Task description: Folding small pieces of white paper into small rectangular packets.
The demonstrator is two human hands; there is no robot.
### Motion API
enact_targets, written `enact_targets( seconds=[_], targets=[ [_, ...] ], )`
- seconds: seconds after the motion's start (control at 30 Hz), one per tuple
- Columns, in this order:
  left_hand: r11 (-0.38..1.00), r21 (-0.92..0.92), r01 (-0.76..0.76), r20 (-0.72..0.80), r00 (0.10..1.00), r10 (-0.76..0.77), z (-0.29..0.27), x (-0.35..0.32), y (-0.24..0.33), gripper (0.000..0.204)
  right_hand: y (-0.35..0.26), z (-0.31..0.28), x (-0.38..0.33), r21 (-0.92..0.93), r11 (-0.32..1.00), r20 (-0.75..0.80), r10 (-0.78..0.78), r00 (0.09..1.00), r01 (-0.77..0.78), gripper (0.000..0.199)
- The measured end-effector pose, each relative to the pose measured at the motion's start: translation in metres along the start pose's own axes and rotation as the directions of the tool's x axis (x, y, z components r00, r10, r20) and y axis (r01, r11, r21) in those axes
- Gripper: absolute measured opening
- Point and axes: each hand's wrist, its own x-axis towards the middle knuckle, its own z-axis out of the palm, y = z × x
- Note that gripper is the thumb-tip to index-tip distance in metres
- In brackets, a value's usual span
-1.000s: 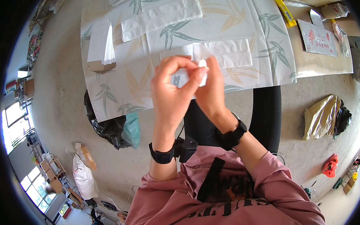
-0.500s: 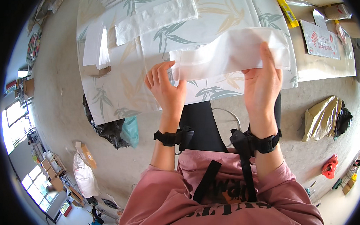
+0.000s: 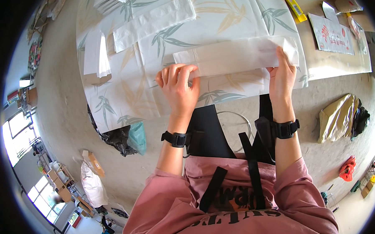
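A long, frosted white plastic bag (image 3: 236, 56) stretches between my hands over the near part of the table, its surface nearly flat. At its left end my left hand (image 3: 178, 83) has its fingers curled over the near edge, pinching it. My right hand (image 3: 283, 77) grips the right end, fingers on top and part of the hand hidden by the bag. Beyond them lies a strip-shaped pile of clear plastic bags (image 3: 156, 22). A stack of folded white paper pieces (image 3: 96, 54) sits to the left of my left hand.
The table wears a pale leaf-patterned cloth (image 3: 130, 87). Another white stack (image 3: 109, 0) is at the far left. Towards the right are a yellow packet (image 3: 295, 8) and a printed silver pouch (image 3: 330, 33). Dark and teal plastic bags (image 3: 136, 137) hang below the table's left corner.
The plastic bag has been lowered and pulled flatter; before, it bulged up on the right. My right hand moved slightly right, and my left fingers closed over the bag's edge.
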Motion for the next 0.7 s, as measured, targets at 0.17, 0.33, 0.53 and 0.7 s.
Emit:
enact_targets(
  seconds=[0.17, 0.33, 0.53, 0.7],
  targets=[
    [1.000, -0.005, -0.015, 0.005, 1.000, 0.015, 0.000, -0.003, 0.001, 0.030, 0.007, -0.009, 0.004, -0.119, 0.992, -0.027, -0.035, 0.999, 0.032, 0.023],
    [1.000, -0.009, -0.024, 0.010, 1.000, 0.024, -0.003, -0.005, 0.003, 0.029, 0.007, -0.013, 0.006, -0.209, 0.972, -0.077, -0.130, 0.989, 0.111, 0.023],
    [0.999, -0.004, -0.052, 0.034, 0.998, 0.052, -0.004, -0.007, 0.003, 0.032, 0.003, -0.020, 0.008, -0.226, 0.968, -0.080, -0.132, 0.988, 0.111, 0.025],
    [1.000, 0.000, -0.031, 0.060, 0.998, 0.031, -0.003, -0.008, 0.004, 0.034, 0.003, -0.020, 0.010, -0.250, 0.960, -0.085, -0.148, 0.985, 0.123, 0.024]
  ],
)
